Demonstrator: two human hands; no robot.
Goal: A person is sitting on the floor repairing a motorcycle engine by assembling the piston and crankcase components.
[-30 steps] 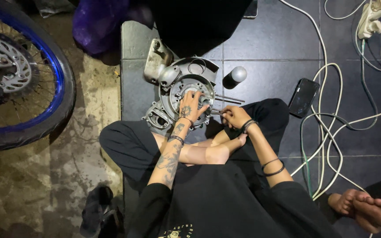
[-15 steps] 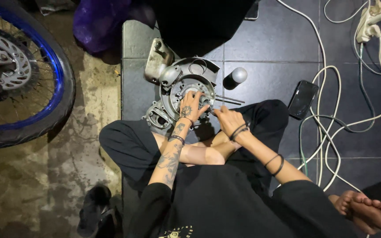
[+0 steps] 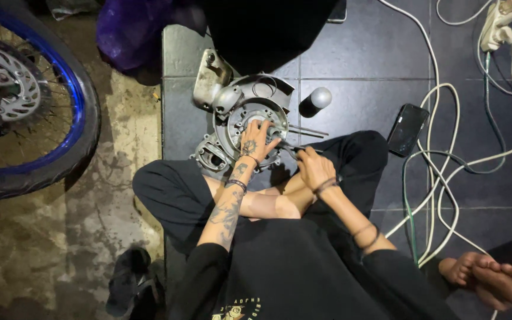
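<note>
Person sat cross-legged on the dark tiled floor (image 3: 362, 53), grey metal engine casing (image 3: 241, 112) on the tiles right in front of the knees. Left hand (image 3: 256, 139) lay flat on the casing's round opening, fingers spread, palm down, gripping nothing. Right hand (image 3: 312, 169) was curled closed around a slim metal tool (image 3: 291, 148) whose tip pointed into the casing beside the left fingers. 2 thin metal rods (image 3: 309, 130) stuck out from the casing's right edge, just above that hand.

A small black can with a pale rounded cap (image 3: 315, 101) lay on the tiles just right of the casing. A black phone (image 3: 407, 129) lay further right, beside the right knee. White and green cables (image 3: 445, 166) looped across the floor past it, up to a power strip (image 3: 499, 24) top right.

Far left: motorcycle wheel with blue rim (image 3: 42, 101) on bare concrete. Purple bag (image 3: 128, 29) behind the casing. Someone else's bare feet (image 3: 493, 281) bottom right.
</note>
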